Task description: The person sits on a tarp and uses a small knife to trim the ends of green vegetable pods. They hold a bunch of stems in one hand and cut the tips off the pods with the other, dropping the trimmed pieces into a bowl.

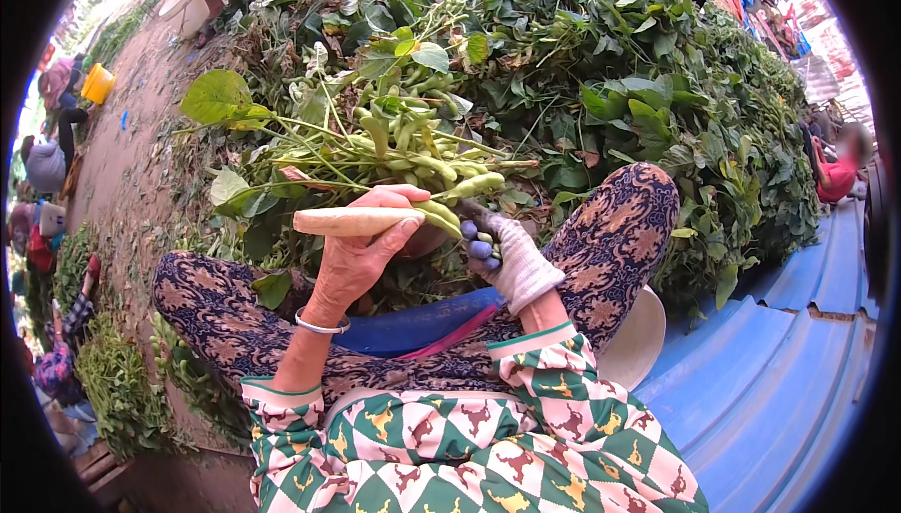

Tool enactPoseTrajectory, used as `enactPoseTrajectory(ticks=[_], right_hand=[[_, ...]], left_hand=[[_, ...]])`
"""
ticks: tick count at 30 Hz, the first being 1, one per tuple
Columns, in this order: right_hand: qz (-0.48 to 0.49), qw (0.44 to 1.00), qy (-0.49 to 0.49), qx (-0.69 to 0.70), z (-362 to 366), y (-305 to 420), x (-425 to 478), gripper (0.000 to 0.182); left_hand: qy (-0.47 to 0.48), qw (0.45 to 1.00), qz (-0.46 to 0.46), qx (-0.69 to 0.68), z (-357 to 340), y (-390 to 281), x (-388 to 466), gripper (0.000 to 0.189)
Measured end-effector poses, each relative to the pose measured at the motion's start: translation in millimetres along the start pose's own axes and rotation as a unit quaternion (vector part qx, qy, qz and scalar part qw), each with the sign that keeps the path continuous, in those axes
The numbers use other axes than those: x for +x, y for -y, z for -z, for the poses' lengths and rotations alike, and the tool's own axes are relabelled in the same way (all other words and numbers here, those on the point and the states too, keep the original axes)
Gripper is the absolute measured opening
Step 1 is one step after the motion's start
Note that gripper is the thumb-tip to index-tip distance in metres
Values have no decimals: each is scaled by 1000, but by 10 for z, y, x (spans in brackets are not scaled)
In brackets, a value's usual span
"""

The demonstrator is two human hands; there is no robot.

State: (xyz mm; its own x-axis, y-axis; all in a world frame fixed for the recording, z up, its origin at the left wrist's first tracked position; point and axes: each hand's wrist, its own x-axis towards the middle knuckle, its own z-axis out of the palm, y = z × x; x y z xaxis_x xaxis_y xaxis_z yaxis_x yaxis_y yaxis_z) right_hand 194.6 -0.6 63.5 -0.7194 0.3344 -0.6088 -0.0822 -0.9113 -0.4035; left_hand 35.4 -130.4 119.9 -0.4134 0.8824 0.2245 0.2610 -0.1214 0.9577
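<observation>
My bare left hand (355,259), with a bangle at its wrist, pinches a green soybean pod (440,217) between thumb and fingers. A pale, tapered, wood-like piece (338,222) lies across the same hand; whether it is a tool's handle, I cannot tell. My right hand (524,259) wears a whitish knit glove with blue-purple fingertips. Its fingers are curled around several small green pods (495,249), close to the pod in my left hand. Just beyond lies a cut soybean plant (405,136) with clustered pods and leaves.
A large heap of soybean plants (605,90) spreads ahead and right. Between my crossed legs is a blue container (422,323). A pale basin (644,340) sits by my right knee, near blue corrugated sheeting (746,372). Other people sit around; a yellow bucket (98,83) stands left.
</observation>
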Motion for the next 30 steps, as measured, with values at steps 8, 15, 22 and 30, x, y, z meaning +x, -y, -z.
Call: enactPoseTrajectory(ticks=[8, 15, 22, 30], right_hand=[[298, 951, -28, -83, 267, 682, -1498, 37], [190, 759, -422, -458, 1488, 504, -2028, 19], [460, 730, -326, -386, 769, 650, -1666, 16], [381, 498, 40, -778, -65, 178, -184, 23]], left_hand=[[5, 1000, -16, -23, 6, -15, -24, 6], [24, 997, 1, -69, -41, -43, -5, 8], [31, 995, 3, -90, -14, -112, -64, 9], [71, 990, -19, -124, -37, 23, -23, 10]])
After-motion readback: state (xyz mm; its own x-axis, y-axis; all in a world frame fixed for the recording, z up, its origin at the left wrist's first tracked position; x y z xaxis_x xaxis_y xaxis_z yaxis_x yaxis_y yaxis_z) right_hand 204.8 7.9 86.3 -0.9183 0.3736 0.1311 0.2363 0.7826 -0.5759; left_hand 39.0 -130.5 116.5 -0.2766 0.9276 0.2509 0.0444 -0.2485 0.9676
